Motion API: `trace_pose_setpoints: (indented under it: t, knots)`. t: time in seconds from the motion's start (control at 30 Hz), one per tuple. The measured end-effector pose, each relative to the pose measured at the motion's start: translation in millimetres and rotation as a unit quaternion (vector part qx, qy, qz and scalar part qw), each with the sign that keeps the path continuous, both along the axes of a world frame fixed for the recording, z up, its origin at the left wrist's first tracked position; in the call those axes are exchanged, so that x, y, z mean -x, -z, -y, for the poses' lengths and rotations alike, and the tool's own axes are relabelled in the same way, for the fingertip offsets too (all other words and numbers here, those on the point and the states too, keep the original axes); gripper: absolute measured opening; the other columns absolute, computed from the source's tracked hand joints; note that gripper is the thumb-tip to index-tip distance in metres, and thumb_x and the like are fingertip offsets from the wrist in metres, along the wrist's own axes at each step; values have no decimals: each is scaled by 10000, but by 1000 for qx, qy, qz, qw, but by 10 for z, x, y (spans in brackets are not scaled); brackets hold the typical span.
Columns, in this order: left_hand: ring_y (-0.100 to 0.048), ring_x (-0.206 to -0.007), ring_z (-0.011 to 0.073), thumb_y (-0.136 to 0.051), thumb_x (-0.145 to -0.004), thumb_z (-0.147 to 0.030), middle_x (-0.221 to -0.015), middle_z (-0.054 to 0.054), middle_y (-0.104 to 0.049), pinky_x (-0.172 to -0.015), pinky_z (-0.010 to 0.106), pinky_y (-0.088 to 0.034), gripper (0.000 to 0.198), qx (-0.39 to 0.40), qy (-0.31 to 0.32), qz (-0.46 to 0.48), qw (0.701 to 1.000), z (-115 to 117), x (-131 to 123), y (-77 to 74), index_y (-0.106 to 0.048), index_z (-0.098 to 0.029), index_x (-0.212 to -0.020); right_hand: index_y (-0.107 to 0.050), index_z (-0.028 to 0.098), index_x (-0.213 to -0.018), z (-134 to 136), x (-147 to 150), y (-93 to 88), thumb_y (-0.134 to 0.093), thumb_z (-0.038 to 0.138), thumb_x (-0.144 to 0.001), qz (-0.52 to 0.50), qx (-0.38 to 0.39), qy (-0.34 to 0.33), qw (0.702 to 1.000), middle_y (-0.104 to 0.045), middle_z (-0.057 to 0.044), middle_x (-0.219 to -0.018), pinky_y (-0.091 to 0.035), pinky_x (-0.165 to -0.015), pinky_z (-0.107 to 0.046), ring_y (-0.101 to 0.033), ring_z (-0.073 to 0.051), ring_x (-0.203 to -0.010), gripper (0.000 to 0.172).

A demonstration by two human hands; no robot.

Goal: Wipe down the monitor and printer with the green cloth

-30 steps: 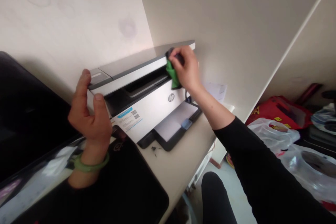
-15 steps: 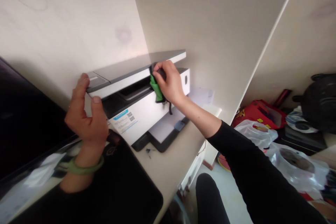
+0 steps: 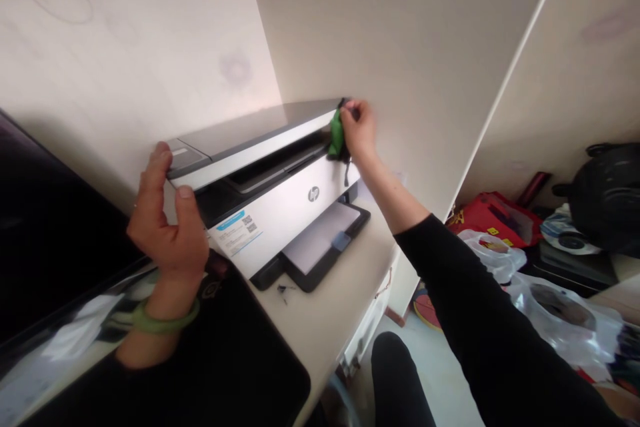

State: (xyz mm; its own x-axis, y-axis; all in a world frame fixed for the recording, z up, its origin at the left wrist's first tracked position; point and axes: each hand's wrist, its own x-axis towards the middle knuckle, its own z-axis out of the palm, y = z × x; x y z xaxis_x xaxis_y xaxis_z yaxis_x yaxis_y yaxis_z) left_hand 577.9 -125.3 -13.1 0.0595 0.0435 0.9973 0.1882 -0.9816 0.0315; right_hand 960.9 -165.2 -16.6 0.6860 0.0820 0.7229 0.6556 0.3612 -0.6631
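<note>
A white HP printer [image 3: 280, 203] stands against the wall, with a grey scanner lid [image 3: 255, 137] on top. My right hand [image 3: 359, 128] is shut on a green cloth [image 3: 337, 135], pressing it to the lid's right corner. A thin dark cord [image 3: 346, 173] dangles below the cloth. My left hand [image 3: 170, 230] rests at the printer's left end, fingers apart, with the fingertips against the control panel edge [image 3: 185, 160] and nothing in it. A green bangle [image 3: 165, 319] circles my left wrist.
The printer sits on a cream desk [image 3: 320, 313], with a paper tray [image 3: 320, 240] at its front. A black monitor [image 3: 50, 227] and a black pad [image 3: 215, 360] lie to the left. Below right are plastic bags [image 3: 555, 313], a red bag [image 3: 495, 220], and a black pot [image 3: 605, 197].
My right hand and the green cloth have moved up and right along the lid's edge to its corner. My left hand stays at the printer's left end.
</note>
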Motion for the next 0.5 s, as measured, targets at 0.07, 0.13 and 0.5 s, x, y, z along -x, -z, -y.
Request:
trace_pose_setpoints:
  t: [0.07, 0.13, 0.5]
  knots:
    - [-622, -1497, 294, -567, -1057, -296, -1591, 29, -662, -1322, 558, -470, 507, 24, -2, -5, 1000, 44, 7, -7, -630, -290, -1560, -619, 241, -1090, -36, 66, 39, -601, 333, -990, 39, 1, -7, 999, -734, -66, -1169, -536, -1154, -488, -699, -223, -1142, 137]
    - [-611, -1508, 278, -557, -1081, -309, -1601, -14, -652, -1337, 540, -465, 483, 43, 1, -7, 999, 80, 12, -12, -623, -370, -1556, -613, 240, -1081, -66, -19, 16, -581, 344, -1001, 24, -2, -5, 1000, -734, -68, -1160, -533, -1163, -496, -703, -224, -1140, 135]
    - [-645, -1473, 290, -570, -1005, -306, -1559, 117, -682, -1293, 496, -487, 563, 7, 2, 8, 1000, -22, -17, -5, -651, -121, -1530, -626, 223, -1053, -138, -313, 16, -585, 390, -983, -50, -28, 0, 998, -749, -82, -1130, -551, -1148, -493, -732, -219, -1104, 186]
